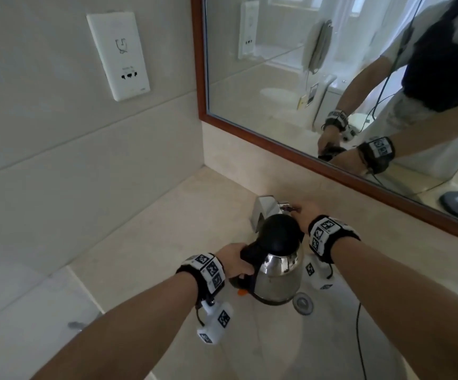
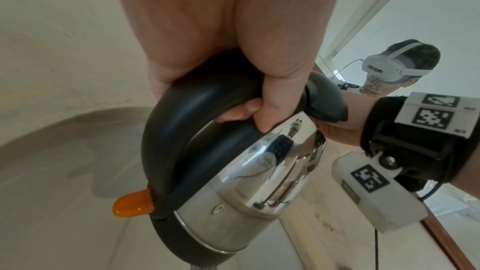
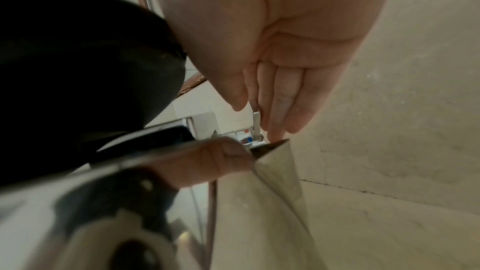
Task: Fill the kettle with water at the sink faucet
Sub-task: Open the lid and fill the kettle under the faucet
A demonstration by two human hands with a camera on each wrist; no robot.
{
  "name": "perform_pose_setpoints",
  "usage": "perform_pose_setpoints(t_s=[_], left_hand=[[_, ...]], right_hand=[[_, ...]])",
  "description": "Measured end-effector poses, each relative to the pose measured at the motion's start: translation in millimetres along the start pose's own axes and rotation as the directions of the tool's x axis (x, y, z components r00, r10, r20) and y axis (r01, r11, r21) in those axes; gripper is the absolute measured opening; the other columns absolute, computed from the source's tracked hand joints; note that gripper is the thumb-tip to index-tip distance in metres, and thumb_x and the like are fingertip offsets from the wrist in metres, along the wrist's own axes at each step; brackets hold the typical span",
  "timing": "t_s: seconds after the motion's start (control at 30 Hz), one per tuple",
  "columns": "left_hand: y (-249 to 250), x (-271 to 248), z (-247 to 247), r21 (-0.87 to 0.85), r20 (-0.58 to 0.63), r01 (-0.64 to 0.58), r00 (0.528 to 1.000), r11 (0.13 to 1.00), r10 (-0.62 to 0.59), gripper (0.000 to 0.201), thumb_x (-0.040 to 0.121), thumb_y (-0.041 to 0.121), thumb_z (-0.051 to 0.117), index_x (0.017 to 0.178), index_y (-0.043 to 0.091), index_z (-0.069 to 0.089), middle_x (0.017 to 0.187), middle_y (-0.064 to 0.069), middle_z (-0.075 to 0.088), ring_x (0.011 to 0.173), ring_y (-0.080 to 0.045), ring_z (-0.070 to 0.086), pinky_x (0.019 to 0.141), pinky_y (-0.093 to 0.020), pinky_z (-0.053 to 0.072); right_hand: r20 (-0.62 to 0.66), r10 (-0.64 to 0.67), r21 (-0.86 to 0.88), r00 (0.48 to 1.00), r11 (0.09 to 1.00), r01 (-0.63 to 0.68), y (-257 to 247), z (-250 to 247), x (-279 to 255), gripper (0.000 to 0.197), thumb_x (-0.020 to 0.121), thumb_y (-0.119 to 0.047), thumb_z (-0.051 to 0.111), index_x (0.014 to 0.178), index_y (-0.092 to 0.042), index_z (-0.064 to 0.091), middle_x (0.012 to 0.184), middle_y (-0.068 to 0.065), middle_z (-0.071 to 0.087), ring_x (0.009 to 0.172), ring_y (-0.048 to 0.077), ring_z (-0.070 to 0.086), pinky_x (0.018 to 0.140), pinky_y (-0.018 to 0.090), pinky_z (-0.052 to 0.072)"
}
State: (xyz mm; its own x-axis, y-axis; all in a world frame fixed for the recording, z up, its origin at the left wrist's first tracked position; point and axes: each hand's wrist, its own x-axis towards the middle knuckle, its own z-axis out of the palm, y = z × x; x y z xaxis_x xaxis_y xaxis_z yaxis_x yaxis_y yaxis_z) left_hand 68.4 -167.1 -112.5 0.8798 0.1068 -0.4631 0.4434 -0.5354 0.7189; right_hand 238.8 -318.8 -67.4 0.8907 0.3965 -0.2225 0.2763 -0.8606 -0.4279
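Observation:
A steel kettle (image 1: 280, 278) with a black lid (image 1: 277, 231) tipped up hangs over the sink basin (image 1: 271, 346), just in front of the chrome faucet (image 1: 263, 208). My left hand (image 1: 234, 263) grips the kettle's black handle (image 2: 197, 98), fingers curled round it; an orange switch (image 2: 132, 205) sticks out at the handle's base. My right hand (image 1: 303, 211) reaches past the lid to the faucet. Its fingers (image 3: 293, 108) are straight and lie against the thin metal lever (image 3: 256, 122). The kettle's spout (image 3: 270, 147) is just below them. I see no running water.
The drain (image 1: 303, 303) sits right of the kettle's base. A wood-framed mirror (image 1: 332, 78) runs along the back of the beige counter (image 1: 189, 215). A white socket plate (image 1: 118, 56) hangs on the left wall. A thin black cable (image 1: 359, 341) hangs over the basin.

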Motion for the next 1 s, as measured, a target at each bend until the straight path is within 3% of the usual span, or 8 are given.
perform_pose_setpoints(t_s=[0.13,0.23,0.33,0.47,0.6,0.7,0.87,1.0], left_hand=[[0.0,-0.9,0.2,0.006,0.006,0.004,1.000,1.000,-0.004,0.032,0.077,0.013,0.069,0.107,0.007,0.062,0.111,-0.016,0.069,0.104,-0.029,0.063,0.080,-0.026,0.046],[-0.5,-0.4,-1.6,0.017,0.023,-0.003,1.000,1.000,0.003,0.023,0.076,0.014,0.070,0.097,0.014,0.059,0.109,-0.017,0.069,0.096,-0.027,0.063,0.078,-0.026,0.045],[1.2,-2.1,-3.9,-0.005,0.028,0.002,1.000,1.000,-0.001,0.027,0.076,0.013,0.070,0.102,0.009,0.063,0.098,-0.012,0.068,0.093,-0.025,0.063,0.078,-0.028,0.048],[7.7,-2.7,-4.6,0.020,0.040,-0.012,0.999,1.000,0.011,0.036,0.078,0.013,0.069,0.112,0.004,0.061,0.109,-0.016,0.067,0.096,-0.027,0.061,0.080,-0.031,0.047],[1.5,1.9,-2.0,0.032,0.044,-0.019,0.999,0.999,0.017,0.029,0.076,0.014,0.069,0.103,0.007,0.062,0.099,-0.011,0.066,0.092,-0.025,0.060,0.078,-0.029,0.046],[-5.1,6.0,-0.8,0.015,0.052,-0.031,0.998,0.999,0.031,0.023,0.075,0.015,0.070,0.094,0.015,0.057,0.095,-0.007,0.065,0.091,-0.023,0.060,0.077,-0.029,0.047],[-8.8,6.7,0.6,-0.020,0.058,-0.036,0.998,0.999,0.037,0.033,0.076,0.014,0.070,0.107,0.010,0.060,0.114,-0.015,0.068,0.101,-0.027,0.062,0.087,-0.033,0.050],[-8.6,5.9,1.7,-0.063,0.056,-0.033,0.998,0.997,0.037,0.040,0.076,0.015,0.070,0.113,0.005,0.061,0.115,-0.016,0.067,0.108,-0.030,0.062,0.088,-0.034,0.052]], right_hand=[[0.024,0.055,0.029,0.998,0.998,-0.055,-1.7,2.2,-2.1,0.028,0.088,-0.034,0.058,0.111,-0.021,0.068,0.110,0.010,0.070,0.100,0.032,0.063,0.092,0.038,0.049],[0.019,0.107,0.053,0.994,0.993,-0.108,-7.0,-0.3,-2.4,0.042,0.087,-0.042,0.058,0.120,-0.016,0.062,0.117,0.010,0.066,0.109,0.033,0.060,0.095,0.038,0.045],[-0.019,0.125,0.168,0.992,0.978,-0.120,-19.8,-5.1,-7.4,0.047,0.083,-0.044,0.058,0.121,-0.017,0.058,0.120,0.010,0.063,0.110,0.032,0.058,0.100,0.043,0.045],[-0.148,0.033,0.223,0.989,0.975,0.001,-50.8,-12.1,-19.9,0.020,0.086,-0.026,0.052,0.078,-0.009,0.060,0.081,0.011,0.066,0.084,0.030,0.062,0.084,0.039,0.051],[-0.151,-0.078,0.149,0.986,0.984,0.100,-67.6,-15.5,-32.9,0.015,0.090,-0.024,0.056,0.077,-0.016,0.059,0.068,-0.002,0.055,0.075,0.019,0.054,0.071,0.027,0.042],[-0.068,-0.041,0.180,0.997,0.982,0.053,-59.2,-13.2,-29.7,0.017,0.090,-0.027,0.056,0.079,-0.015,0.061,0.078,0.005,0.062,0.081,0.023,0.059,0.075,0.032,0.048],[-0.021,-0.009,0.246,1.000,0.969,0.014,-50.0,-15.1,-29.4,0.018,0.090,-0.029,0.056,0.076,-0.019,0.060,0.077,0.004,0.061,0.075,0.021,0.058,0.068,0.030,0.046],[0.037,-0.005,0.270,0.999,0.963,-0.006,-52.2,-18.1,-33.8,0.024,0.090,-0.031,0.053,0.075,-0.014,0.061,0.061,0.003,0.058,0.058,0.019,0.057,0.055,0.028,0.047]])
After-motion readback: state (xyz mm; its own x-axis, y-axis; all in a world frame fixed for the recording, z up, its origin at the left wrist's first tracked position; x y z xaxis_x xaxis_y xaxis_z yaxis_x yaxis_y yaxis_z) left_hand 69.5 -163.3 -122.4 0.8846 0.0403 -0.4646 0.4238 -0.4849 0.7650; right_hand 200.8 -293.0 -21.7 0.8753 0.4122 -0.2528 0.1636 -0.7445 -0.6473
